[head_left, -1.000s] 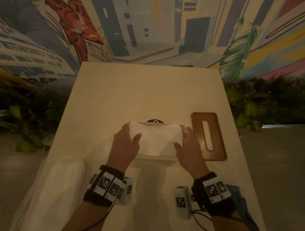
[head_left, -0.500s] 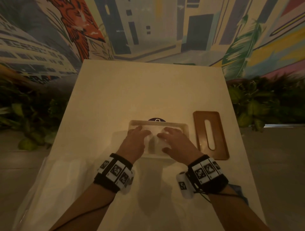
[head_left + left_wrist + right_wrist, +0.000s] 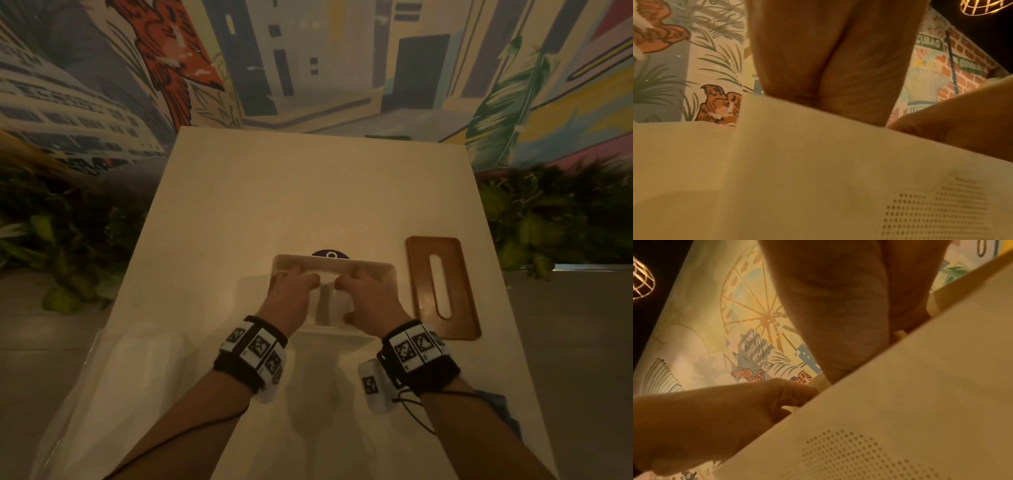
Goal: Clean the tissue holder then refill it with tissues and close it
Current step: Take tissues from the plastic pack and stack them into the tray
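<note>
Since a moment ago both hands have moved onto the tissues (image 3: 330, 301), left hand (image 3: 291, 294) and right hand (image 3: 371, 296) pressing them flat-fingered into the tissue holder (image 3: 390, 274) mid-table (image 3: 308, 192), wooden lid (image 3: 442, 287) just right, mural wall (image 3: 308, 61) behind.

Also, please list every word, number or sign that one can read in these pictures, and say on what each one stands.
"CUBAO": on a green painted sign of the wall painting, left wrist view.
A second green sign beside it: too blurred to read.
Wrist bands: black-and-white square codes and tiny digits, not readable.
Dark round thing behind the tissue holder: a white mark, no letters.
</note>
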